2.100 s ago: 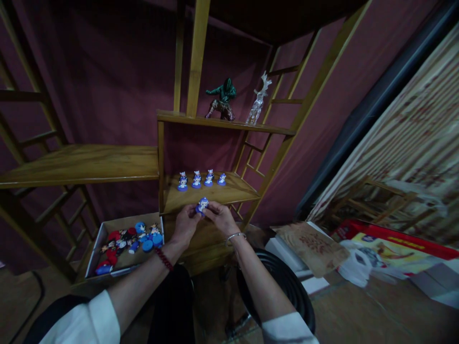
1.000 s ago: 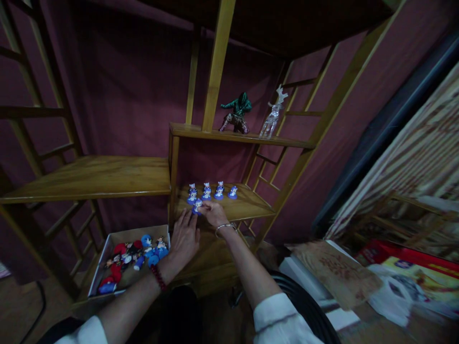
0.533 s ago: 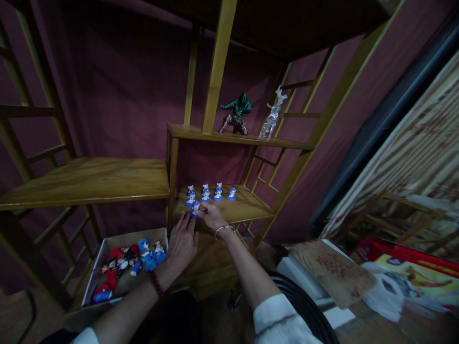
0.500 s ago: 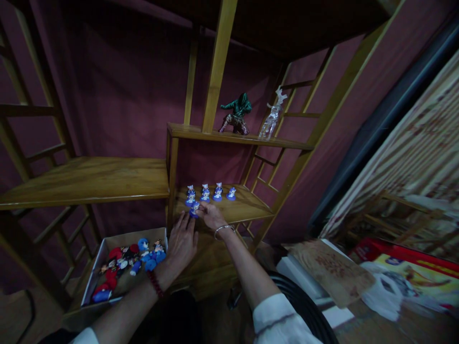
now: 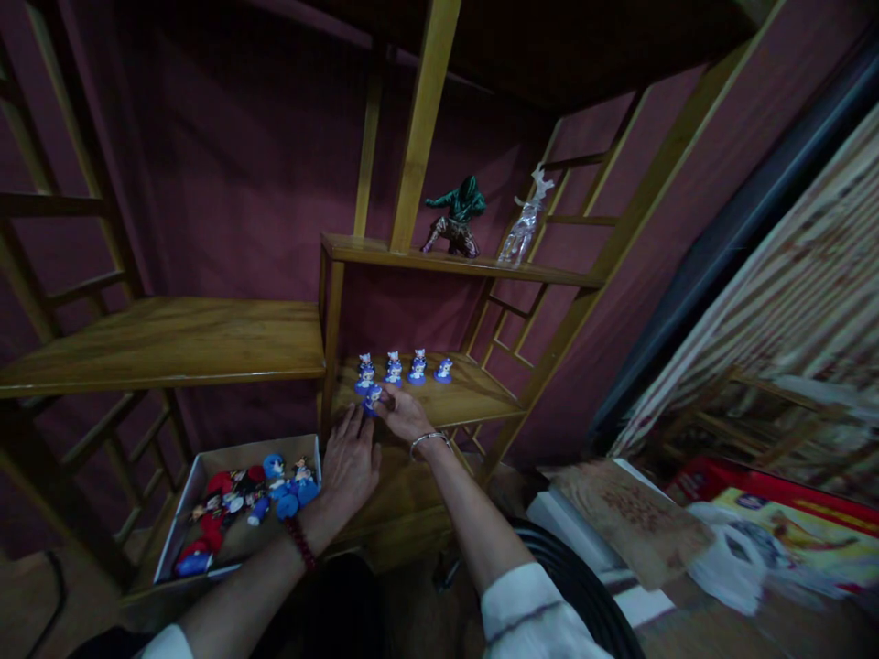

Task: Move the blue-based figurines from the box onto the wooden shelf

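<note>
A small blue-and-white figurine (image 5: 372, 400) is pinched between the fingertips of my right hand (image 5: 404, 414), at the front left of the lower shelf (image 5: 467, 395). Just below it lies my left hand (image 5: 349, 458), fingers stretched out against the shelf's front edge, holding nothing. Behind the held piece stand several similar blue figurines (image 5: 417, 371) in a row, with a row of white-headed ones (image 5: 393, 359) farther back. An open cardboard box (image 5: 199, 476) holding red and blue figurines (image 5: 278, 485) sits left of my left wrist.
On the upper shelf (image 5: 385, 249) stand a green hooded figure (image 5: 459, 215) and a clear deer ornament (image 5: 526, 220). A wooden shelf (image 5: 179, 339) extends at left. To the right are a flat cardboard piece (image 5: 632, 522), a white plastic bag (image 5: 732, 558) and a striped curtain (image 5: 775, 275).
Both hands and the figurine stay nearly in place. The view shifts very slightly.
</note>
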{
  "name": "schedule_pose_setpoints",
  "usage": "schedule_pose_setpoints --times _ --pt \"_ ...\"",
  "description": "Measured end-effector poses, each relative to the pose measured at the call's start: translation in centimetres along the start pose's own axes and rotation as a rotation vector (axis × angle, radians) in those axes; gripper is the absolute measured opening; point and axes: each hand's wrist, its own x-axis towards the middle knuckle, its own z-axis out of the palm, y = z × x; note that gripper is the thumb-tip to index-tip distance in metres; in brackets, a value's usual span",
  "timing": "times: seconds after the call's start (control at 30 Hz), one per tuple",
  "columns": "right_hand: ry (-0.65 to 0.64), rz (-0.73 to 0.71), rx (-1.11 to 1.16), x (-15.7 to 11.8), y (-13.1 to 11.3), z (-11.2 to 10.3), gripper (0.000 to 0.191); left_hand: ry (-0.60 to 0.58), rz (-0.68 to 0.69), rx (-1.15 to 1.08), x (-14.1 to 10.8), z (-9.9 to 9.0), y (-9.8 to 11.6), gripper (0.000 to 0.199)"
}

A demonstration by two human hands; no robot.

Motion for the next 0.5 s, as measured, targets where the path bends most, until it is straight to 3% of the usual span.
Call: schedule_pose_setpoints --times 0.5 --pt "-0.003 -0.062 -0.010 -0.35 -0.91 -0.64 0.017 0.009 -0.022 0.014 0.27 0.12 0.14 0.041"
